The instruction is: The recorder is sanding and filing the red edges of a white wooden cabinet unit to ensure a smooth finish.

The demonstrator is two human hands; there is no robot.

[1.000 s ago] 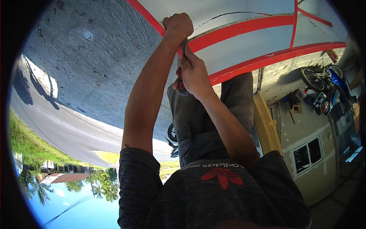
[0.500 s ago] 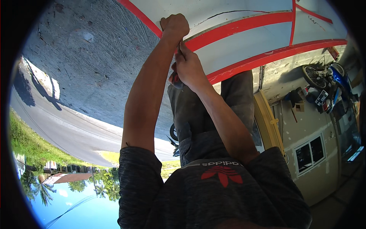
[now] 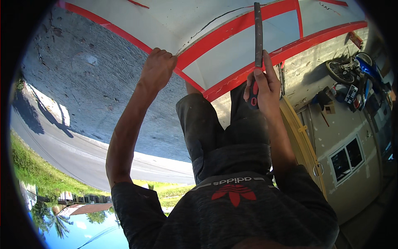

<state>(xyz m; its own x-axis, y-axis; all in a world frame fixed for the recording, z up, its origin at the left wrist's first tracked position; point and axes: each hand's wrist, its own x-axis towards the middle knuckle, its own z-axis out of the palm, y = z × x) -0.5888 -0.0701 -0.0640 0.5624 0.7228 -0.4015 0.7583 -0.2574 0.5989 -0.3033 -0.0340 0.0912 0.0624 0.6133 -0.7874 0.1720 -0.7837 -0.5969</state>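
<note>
My left hand [image 3: 157, 68] grips the red-trimmed edge of a large white panel [image 3: 232, 54] that has red stripes across it. To its right, my right hand [image 3: 263, 87] is closed around the red and black handle of a long dark flat tool [image 3: 258, 33]. The tool's blade lies across the panel's red stripes and points away from me. The two hands are well apart. My legs in dark shorts [image 3: 224, 137] stand just behind the panel's edge.
Grey concrete ground [image 3: 83, 83] spreads to the left, with a road [image 3: 62, 153] and grass beyond. A blue motorbike [image 3: 356, 70] stands at the right by a wall with a window [image 3: 348, 157]. A yellow frame [image 3: 302, 141] runs beside my right arm.
Both hands were close together at the panel's red edge. Now my right hand has moved off to the right with the long tool, while my left hand stays on the edge.
</note>
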